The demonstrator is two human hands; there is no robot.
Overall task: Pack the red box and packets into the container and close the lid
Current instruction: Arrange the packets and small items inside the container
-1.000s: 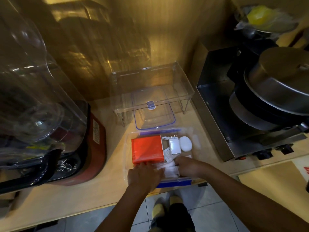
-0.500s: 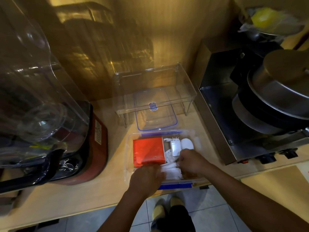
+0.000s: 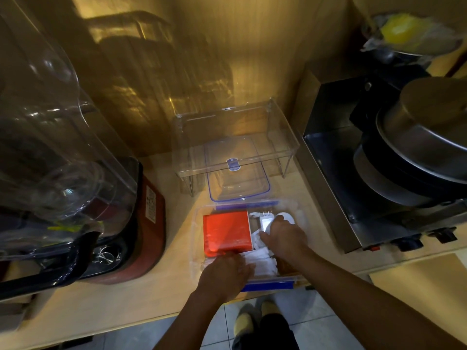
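Observation:
A clear plastic container (image 3: 195,236) with blue clips sits near the counter's front edge. The red box (image 3: 226,232) lies flat in its left half. White packets (image 3: 261,263) lie in its near part, between my two hands. My left hand (image 3: 225,274) rests palm down on the packets just below the red box. Over the right half, my right hand (image 3: 284,236) has its fingers on a white charger plug (image 3: 266,219) and a white oval object (image 3: 286,217). The clear lid (image 3: 237,170) with a blue rim lies behind the container.
A clear acrylic shelf (image 3: 235,137) stands over the lid against the wall. A red blender base with a clear jug (image 3: 75,173) stands at the left. A steel appliance with stacked pots (image 3: 404,160) fills the right. My feet (image 3: 255,322) show on the tiled floor below.
My right hand has moved away from me, from the packets up onto the charger and the white oval object. My left hand has stayed on the packets below the red box.

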